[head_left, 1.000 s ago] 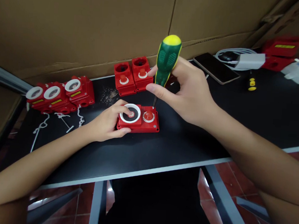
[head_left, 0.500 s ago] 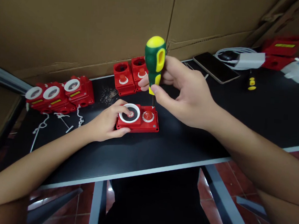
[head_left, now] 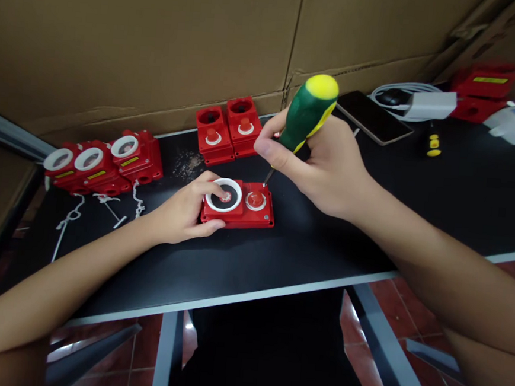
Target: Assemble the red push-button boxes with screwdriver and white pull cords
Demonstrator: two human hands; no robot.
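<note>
My right hand (head_left: 317, 162) grips a screwdriver (head_left: 307, 113) with a green and yellow handle, tilted over to the right. Its tip is at the upper right corner of a red alarm box (head_left: 237, 218), where a screw sits. That box lies on the table and has a white ring around a dark round face, plus a red dome on a white base. My left hand (head_left: 189, 208) is closed around the box's left end, a finger on the round face and the thumb along the front side. Another screw shows at the box's lower right corner.
Two red boxes (head_left: 215, 136) stand behind, beside scattered debris (head_left: 187, 165). Red units with white rings (head_left: 129, 153) and hanging cords sit at left. A phone (head_left: 374, 118), white charger (head_left: 431, 104), small yellow-black screwdriver (head_left: 433, 144) and more red boxes (head_left: 484, 86) are at right. Cardboard (head_left: 162, 43) walls the back.
The screwdriver has gone from upright to leaning right, its handle moving right with my right hand's fingers shifted on it. My left hand and the red box stay put.
</note>
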